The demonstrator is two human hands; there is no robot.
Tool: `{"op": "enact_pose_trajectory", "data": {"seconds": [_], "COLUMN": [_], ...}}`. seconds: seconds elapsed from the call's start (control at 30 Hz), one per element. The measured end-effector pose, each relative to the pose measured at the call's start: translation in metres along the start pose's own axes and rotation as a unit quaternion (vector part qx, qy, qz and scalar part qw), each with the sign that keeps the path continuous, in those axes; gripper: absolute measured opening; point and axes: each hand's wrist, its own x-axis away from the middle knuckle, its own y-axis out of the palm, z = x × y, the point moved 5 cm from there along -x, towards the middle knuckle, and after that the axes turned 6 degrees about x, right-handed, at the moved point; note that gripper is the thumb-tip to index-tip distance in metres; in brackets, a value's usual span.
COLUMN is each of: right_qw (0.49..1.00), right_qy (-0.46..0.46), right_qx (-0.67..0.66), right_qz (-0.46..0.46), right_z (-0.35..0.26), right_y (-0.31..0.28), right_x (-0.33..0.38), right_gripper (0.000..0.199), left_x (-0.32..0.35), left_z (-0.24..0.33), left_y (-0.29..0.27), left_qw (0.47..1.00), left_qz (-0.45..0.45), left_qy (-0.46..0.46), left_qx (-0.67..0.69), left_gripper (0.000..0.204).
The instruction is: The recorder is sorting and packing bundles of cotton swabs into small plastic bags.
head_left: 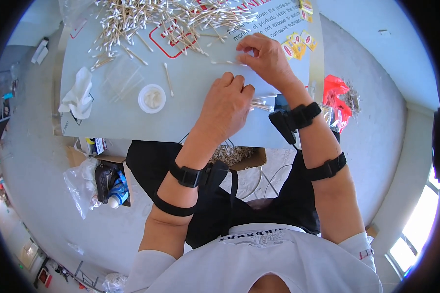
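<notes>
The right hand (265, 57) has its fingertips pinched on a single cotton swab (225, 62) lying flat on the desk (190, 117), toward the far right corner. The left hand (226, 106) is curled into a loose fist near the desk's near edge, gripping a clear packet of swabs (262, 103) that sticks out to its right. Left of it stands a small round white dish (152, 98) with pale contents. A crumpled tissue (78, 95) lies by the left edge. A heap of loose swabs (156, 19) covers the far edge.
</notes>
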Motion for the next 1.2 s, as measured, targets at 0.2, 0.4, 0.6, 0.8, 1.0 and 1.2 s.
{"op": "enact_pose_trajectory", "data": {"seconds": [0.2,0.4,0.6,0.8,1.0,1.2], "right_qw": [0.994,0.981,0.988,0.989,0.992,0.979], "right_qy": [-0.009,-0.094,-0.074,-0.075,-0.044,-0.052], "right_qx": [0.09,0.164,0.136,0.124,0.106,0.19], "right_qz": [0.056,0.049,0.016,0.009,0.053,0.045], "right_z": [-0.009,-0.013,-0.008,-0.001,0.002,0.007], "right_y": [0.012,0.017,0.008,0.007,0.005,0.006], "right_x": [-0.034,-0.049,-0.044,-0.03,-0.03,-0.031], "right_gripper": [0.021,0.015,0.009,0.012,0.01,0.009], "left_x": [0.001,-0.001,0.0,0.0,0.0,-0.002], "left_z": [-0.002,-0.001,-0.001,-0.001,-0.001,0.001], "left_y": [0.001,0.003,0.004,0.002,0.0,0.001], "left_qw": [1.0,0.999,1.0,1.0,1.0,1.0], "left_qz": [0.008,0.016,-0.002,-0.005,-0.008,-0.005], "left_qy": [0.003,0.022,0.006,0.004,0.001,0.005], "left_qx": [-0.005,-0.02,-0.019,-0.016,-0.014,-0.005], "left_gripper": [0.03,0.021,0.031,0.031,0.031,0.031]}}
